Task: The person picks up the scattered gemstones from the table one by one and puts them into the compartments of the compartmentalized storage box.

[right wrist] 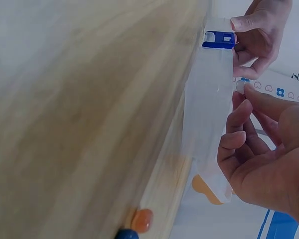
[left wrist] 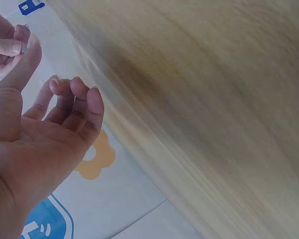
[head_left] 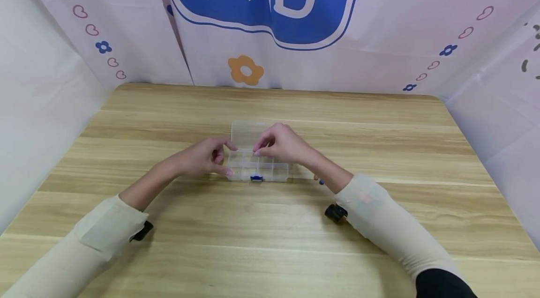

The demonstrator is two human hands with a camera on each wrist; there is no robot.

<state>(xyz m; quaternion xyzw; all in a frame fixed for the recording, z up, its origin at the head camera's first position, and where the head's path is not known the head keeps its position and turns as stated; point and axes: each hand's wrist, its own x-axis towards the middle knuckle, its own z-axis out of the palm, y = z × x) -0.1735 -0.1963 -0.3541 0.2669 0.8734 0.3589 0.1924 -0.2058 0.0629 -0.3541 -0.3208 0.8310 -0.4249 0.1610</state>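
Observation:
A clear plastic compartment box [head_left: 280, 173] with a blue latch [head_left: 256, 178] stands on the table, its lid [head_left: 242, 135] raised at the back. My left hand [head_left: 204, 156] holds the box's left end, thumb at the front corner and index finger near the hinge side. Above the compartments, my right hand [head_left: 281, 144] pinches a small, clear, rounded piece [right wrist: 240, 86] between thumb and index finger; it looks like a bead. What lies inside the compartments is too faint to tell.
On the wooden table [head_left: 253, 237], right of the box and beside my right forearm, lie an orange bead [right wrist: 142, 220] and a dark blue bead [right wrist: 126, 234]. A white printed cloth [head_left: 363, 70] hangs behind the table's far edge.

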